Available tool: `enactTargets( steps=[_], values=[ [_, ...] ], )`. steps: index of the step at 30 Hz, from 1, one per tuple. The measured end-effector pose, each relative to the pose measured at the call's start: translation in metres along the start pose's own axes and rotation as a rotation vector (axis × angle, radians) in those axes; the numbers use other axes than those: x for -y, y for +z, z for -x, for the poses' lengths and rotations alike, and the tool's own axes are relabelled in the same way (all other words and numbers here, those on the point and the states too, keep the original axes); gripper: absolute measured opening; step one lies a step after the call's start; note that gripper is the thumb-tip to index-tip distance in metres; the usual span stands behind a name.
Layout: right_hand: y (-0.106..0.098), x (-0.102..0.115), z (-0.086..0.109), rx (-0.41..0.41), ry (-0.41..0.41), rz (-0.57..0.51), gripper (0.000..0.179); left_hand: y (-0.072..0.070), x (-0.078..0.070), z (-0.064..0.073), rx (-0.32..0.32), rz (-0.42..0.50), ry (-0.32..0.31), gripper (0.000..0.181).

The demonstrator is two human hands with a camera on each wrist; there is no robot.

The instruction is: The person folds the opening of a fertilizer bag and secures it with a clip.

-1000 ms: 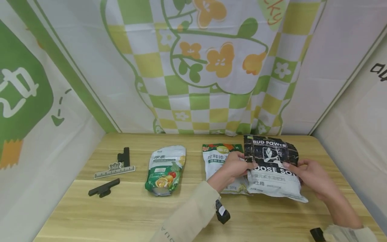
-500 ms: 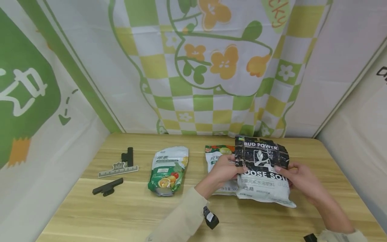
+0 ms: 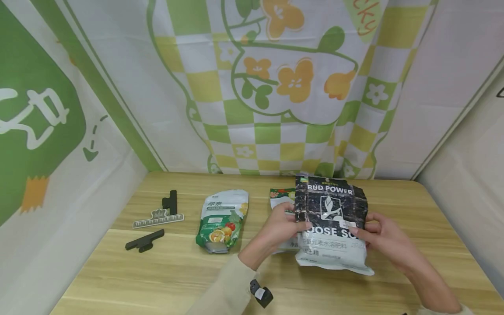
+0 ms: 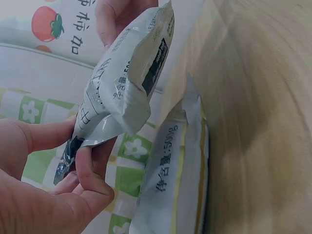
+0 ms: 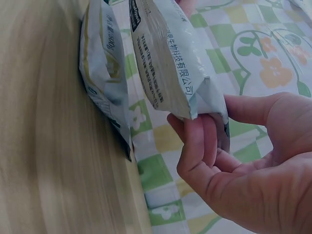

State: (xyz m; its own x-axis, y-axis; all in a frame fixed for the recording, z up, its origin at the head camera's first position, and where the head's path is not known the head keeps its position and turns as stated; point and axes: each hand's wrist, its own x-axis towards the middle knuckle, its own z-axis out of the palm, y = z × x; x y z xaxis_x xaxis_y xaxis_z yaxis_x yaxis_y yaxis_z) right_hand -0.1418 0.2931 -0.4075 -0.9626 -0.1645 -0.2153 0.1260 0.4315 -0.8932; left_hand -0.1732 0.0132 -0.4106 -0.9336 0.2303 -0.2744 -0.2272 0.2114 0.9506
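Note:
A black and white fertilizer bag [image 3: 332, 218] printed "BUD POWER" is held up between both hands. My left hand [image 3: 277, 229] pinches its left edge, thumb on the front and fingers behind. On the opposite edge my right hand [image 3: 390, 238] grips it the same way. Both wrist views show the bag raised off the table and tilted, its bottom seam toward the cameras. Behind it lies a white and green fertilizer bag [image 3: 281, 201], mostly covered by the held bag in the head view; its lower end marked 500g [image 4: 168, 165] shows in the left wrist view.
A white and green pouch [image 3: 222, 221] with fruit printed on it lies left of the hands. Farther left are two black bag clips [image 3: 145, 240] and a silver clip [image 3: 158, 218] on the wooden table [image 3: 165, 280]. A checked curtain [image 3: 267, 144] hangs along the back edge.
Both hands have carried the black and white fertilizer bag leftward, so it covers more of the white and green bag behind. The head view has also shifted slightly.

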Motion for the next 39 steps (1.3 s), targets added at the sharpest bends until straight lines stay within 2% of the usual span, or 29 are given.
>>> enactTargets(
  steps=[6,13,19,27,34,39],
  values=[
    [0.008,0.002,0.004,0.029,-0.036,-0.042,0.047,-0.010,0.007,0.011,0.013,0.041,0.029,0.067],
    [0.020,0.007,0.010,0.053,-0.040,-0.037,0.069,-0.025,0.012,0.025,0.030,0.058,0.072,0.066],
    [0.033,0.008,0.013,0.099,-0.074,-0.062,0.075,-0.040,0.021,0.030,0.068,0.034,0.101,0.046],
    [0.047,0.006,0.016,0.099,-0.068,-0.050,0.044,-0.049,0.028,0.038,0.074,0.019,0.103,0.041],
    [0.053,0.007,0.020,0.078,-0.044,0.012,0.041,-0.053,0.030,0.045,0.081,0.029,0.088,0.045],
    [0.056,0.004,0.025,0.065,-0.072,0.053,0.041,-0.056,0.034,0.052,0.090,0.025,0.104,0.047]
  ],
)
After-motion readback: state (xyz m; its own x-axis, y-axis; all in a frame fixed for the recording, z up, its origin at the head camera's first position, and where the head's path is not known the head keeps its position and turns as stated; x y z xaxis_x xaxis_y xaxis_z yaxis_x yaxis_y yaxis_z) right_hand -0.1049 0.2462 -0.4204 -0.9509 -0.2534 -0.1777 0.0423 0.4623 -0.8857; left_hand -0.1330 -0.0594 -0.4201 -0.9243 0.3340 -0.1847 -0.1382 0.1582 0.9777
